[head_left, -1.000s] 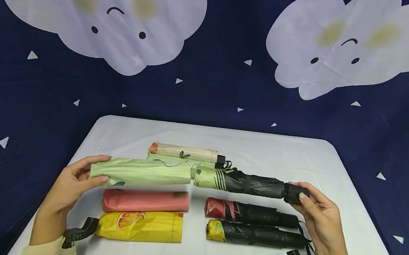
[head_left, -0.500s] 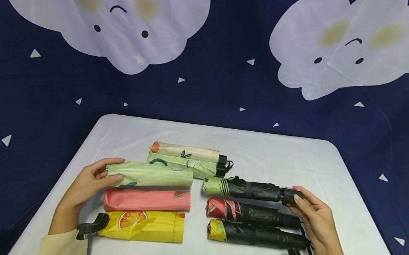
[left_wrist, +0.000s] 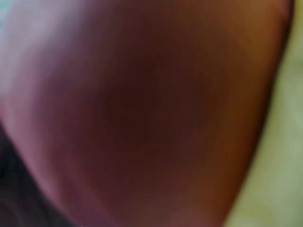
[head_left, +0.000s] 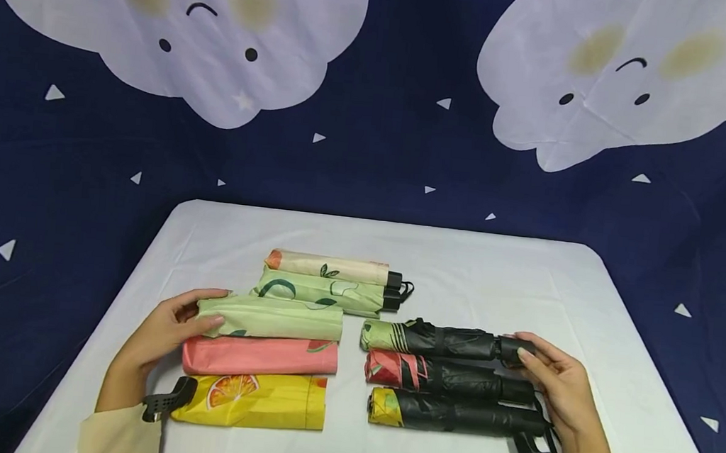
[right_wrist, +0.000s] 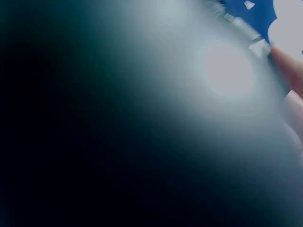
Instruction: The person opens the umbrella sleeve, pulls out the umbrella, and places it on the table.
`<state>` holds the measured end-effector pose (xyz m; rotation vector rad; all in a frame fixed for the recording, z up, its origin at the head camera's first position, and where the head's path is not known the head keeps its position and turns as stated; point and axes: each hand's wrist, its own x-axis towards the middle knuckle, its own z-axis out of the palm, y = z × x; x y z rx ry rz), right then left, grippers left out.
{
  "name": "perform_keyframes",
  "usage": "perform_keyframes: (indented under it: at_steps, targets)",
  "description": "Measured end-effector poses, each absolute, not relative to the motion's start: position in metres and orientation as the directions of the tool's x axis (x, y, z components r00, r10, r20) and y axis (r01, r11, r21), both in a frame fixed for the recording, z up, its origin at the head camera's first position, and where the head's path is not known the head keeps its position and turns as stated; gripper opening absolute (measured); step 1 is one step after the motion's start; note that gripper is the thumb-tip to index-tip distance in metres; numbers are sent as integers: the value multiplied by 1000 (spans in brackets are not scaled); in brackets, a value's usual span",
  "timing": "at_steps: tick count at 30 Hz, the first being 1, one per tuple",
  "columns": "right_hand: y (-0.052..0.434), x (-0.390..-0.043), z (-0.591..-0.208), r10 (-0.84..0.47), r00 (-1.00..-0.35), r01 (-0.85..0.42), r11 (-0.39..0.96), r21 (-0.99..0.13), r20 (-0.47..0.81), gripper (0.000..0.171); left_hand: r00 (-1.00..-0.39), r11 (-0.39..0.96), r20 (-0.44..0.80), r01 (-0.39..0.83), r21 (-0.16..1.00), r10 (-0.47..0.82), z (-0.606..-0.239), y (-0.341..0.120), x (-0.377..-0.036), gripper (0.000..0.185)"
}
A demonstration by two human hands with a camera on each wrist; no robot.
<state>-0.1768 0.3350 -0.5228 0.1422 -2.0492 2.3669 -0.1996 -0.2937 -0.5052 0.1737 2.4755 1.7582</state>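
My left hand (head_left: 165, 330) pinches the left end of a light green umbrella cover (head_left: 279, 319) between thumb and fingers, just behind a pink cover (head_left: 256, 358). At the right, my right hand (head_left: 561, 388) holds the black handle end of a folded green-and-black umbrella (head_left: 450, 341), lined up with the green cover across a gap. In front of it lie a red-and-black umbrella (head_left: 453, 379) and a yellow-and-black umbrella (head_left: 463, 415). A yellow cover (head_left: 279, 403) with an orange-slice print lies nearest on the left. Both wrist views are mostly blurred and dark.
Behind the green cover, a cream sleeved umbrella (head_left: 353, 271) and a green sleeved umbrella (head_left: 332, 293) lie side by side, black handles to the right. Everything rests on a white table (head_left: 494, 272) before a dark blue cloud-print cloth (head_left: 397, 115).
The green cover and green-and-black umbrella have come apart end to end and moved down, towards the pink cover and red-and-black umbrella. My left hand has shifted right; both hands keep their hold.
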Motion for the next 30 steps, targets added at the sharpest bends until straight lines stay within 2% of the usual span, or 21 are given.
perform_keyframes:
  at_steps: [8, 14, 20, 30]
  targets:
    - [336, -177, -532, 1, -1000, 23, 32, -999, -23, 49, -992, 342, -28, 14, 940, 119, -503, -288, -198, 60]
    - [338, -175, -537, -1, -999, 46, 57, -997, -46, 52, -988, 352, -46, 9, 936, 148, -511, -290, -204, 62]
    - [340, -174, -538, -2, -1000, 17, 143, -990, -18, 50, -988, 406, -56, 6, 914, 142, -508, -288, -203, 62]
    - [339, -167, -519, -13, -998, -65, 401, -914, 65, 44, -997, 489, -26, 16, 872, 79, -492, -287, -199, 63]
